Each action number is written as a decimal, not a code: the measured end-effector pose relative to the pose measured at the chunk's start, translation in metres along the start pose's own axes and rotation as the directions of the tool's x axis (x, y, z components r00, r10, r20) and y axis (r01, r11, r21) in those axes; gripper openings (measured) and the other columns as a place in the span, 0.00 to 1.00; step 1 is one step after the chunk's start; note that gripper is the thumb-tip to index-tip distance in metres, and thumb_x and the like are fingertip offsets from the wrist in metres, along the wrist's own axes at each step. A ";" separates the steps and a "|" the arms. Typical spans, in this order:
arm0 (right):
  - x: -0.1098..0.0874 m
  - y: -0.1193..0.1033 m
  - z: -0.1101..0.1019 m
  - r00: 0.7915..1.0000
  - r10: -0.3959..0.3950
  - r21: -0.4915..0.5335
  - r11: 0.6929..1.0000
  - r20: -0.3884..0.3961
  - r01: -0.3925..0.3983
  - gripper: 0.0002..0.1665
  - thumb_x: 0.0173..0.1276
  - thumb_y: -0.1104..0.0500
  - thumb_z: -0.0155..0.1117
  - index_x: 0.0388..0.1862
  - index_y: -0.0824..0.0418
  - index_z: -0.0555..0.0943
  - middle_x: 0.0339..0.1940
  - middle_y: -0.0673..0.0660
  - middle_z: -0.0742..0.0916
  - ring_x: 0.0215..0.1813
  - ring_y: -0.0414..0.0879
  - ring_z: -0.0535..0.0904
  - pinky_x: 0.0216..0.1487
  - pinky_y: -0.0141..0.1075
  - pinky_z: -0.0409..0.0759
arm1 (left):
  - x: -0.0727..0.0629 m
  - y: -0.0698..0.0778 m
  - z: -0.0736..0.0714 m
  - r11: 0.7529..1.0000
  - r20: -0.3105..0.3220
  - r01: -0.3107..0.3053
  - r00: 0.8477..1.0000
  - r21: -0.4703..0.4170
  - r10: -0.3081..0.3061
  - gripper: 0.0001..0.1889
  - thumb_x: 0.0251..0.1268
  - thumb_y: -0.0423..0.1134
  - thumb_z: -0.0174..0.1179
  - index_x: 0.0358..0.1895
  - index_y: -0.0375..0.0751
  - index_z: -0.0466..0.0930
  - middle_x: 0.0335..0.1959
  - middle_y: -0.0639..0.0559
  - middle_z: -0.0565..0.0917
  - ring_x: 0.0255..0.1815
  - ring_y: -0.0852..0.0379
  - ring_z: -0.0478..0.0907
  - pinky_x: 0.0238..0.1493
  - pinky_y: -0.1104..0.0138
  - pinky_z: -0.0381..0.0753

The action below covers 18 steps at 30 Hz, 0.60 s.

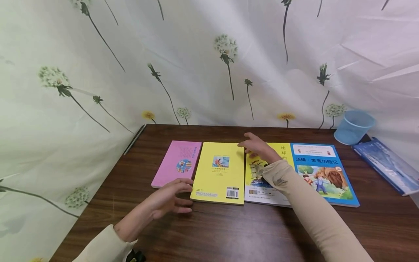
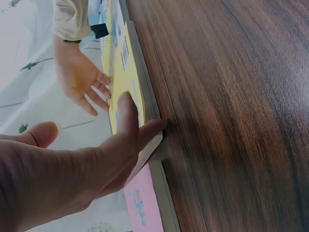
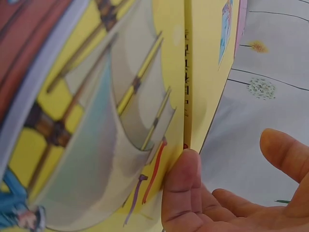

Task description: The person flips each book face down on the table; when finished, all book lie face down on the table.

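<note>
Four books would be a row, with a yellow book (image 1: 219, 183) lying back cover up near its middle. My left hand (image 1: 168, 200) is at that book's lower left edge, fingers loosely bent and spread, with fingertips right at the edge in the left wrist view. Over the top right corner is my right hand (image 1: 260, 148), palm partly turned aside and fingers loose. In the right wrist view, its fingertips (image 3: 182, 176) are right at the seam between the yellow book and the sailing-ship book (image 1: 256, 169). My right forearm hides part of the ship cover. Neither hand grips anything.
A pink book (image 1: 171, 163) lies left of the yellow one; a blue illustrated book (image 1: 343, 185) lies at the row's right end. Farther right are a light-blue cup (image 1: 355, 127) and another blue book (image 1: 386, 165). A dandelion-print cloth (image 1: 196, 72) hangs behind the wooden table (image 1: 212, 233).
</note>
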State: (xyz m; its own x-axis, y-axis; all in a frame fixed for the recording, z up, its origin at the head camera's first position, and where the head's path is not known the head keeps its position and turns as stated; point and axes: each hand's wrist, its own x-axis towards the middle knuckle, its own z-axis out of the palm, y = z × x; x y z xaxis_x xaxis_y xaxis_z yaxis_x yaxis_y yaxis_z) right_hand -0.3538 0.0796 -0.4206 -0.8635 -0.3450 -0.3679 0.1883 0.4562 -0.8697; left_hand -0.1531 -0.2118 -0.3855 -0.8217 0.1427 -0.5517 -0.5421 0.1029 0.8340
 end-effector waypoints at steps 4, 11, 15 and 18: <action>0.000 0.000 -0.001 1.000 -0.003 -0.003 1.000 0.002 0.003 0.47 0.74 0.51 0.58 0.83 0.54 0.46 0.76 0.63 0.65 0.58 0.56 0.73 0.48 0.42 0.80 | 0.002 0.000 0.001 1.000 0.018 -0.016 1.000 -0.010 0.016 0.26 0.74 0.42 0.49 0.70 0.34 0.59 0.69 0.32 0.61 0.58 0.33 0.73 0.54 0.52 0.84; 0.001 0.000 -0.002 1.000 0.004 -0.009 1.000 0.004 -0.004 0.46 0.74 0.51 0.58 0.83 0.53 0.46 0.75 0.63 0.67 0.58 0.56 0.74 0.48 0.42 0.80 | 0.003 0.001 0.002 1.000 -0.018 -0.012 1.000 -0.026 0.011 0.25 0.73 0.43 0.52 0.67 0.34 0.63 0.69 0.33 0.63 0.58 0.31 0.74 0.55 0.54 0.83; 0.001 0.000 -0.002 1.000 -0.003 -0.007 1.000 0.009 0.003 0.46 0.74 0.51 0.58 0.83 0.54 0.46 0.74 0.64 0.67 0.58 0.56 0.73 0.49 0.42 0.80 | 0.003 0.001 0.002 1.000 -0.025 -0.014 1.000 -0.025 0.014 0.25 0.73 0.43 0.51 0.67 0.34 0.64 0.69 0.33 0.63 0.59 0.31 0.74 0.56 0.53 0.83; 0.001 0.000 -0.003 1.000 -0.002 -0.006 1.000 0.014 0.002 0.46 0.74 0.51 0.58 0.83 0.54 0.46 0.75 0.64 0.67 0.59 0.57 0.73 0.50 0.43 0.81 | 0.002 0.001 0.002 0.999 -0.027 -0.017 0.999 -0.027 0.017 0.24 0.74 0.43 0.51 0.67 0.34 0.64 0.69 0.32 0.64 0.59 0.31 0.75 0.55 0.53 0.83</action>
State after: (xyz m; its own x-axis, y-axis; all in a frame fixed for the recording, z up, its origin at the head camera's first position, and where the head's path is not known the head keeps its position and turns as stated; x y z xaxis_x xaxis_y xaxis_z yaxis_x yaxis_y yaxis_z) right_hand -0.3559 0.0813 -0.4199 -0.8572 -0.3573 -0.3709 0.1839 0.4604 -0.8685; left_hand -0.1552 -0.2093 -0.3860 -0.8352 0.1174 -0.5373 -0.5323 0.0737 0.8434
